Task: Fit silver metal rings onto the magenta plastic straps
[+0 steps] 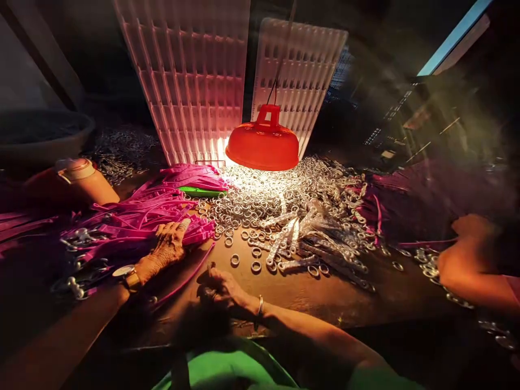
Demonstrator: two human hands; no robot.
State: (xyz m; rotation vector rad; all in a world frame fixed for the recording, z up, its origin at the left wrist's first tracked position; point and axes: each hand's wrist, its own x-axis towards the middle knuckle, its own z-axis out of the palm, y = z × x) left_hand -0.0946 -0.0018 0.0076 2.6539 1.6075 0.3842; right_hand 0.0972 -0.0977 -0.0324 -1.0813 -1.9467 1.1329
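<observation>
Pink straps (138,216) lie heaped on the left part of the wooden counter (292,298), under the person's left hand (168,246). Nearest of all, at the bottom edge, is green clothing (235,368). Just beyond it the right hand (223,290), with a bracelet (260,307) at its wrist, is low over the counter's near side, fingers curled close together; whether they pinch anything I cannot tell. One loose pink strap (190,278) runs between the two hands. The left hand, a watch (124,271) on its wrist, has its fingers bent over the near right end of the heap; I cannot tell whether they grip. Metal clasps (83,236) sit left of that hand. At the far right a co-worker's hand (467,260), blurred, is beside more metal pieces (428,266).

Farther in, pale strips with ringed ends (294,235) lie before a wide mound of metal rings (247,208). A bright green item (203,192) pokes out between straps and rings, and an orange container (91,181) tilts at left. Above the mound hangs a lit red lamp (264,146); behind it stand two pale ribbed panels (190,81).
</observation>
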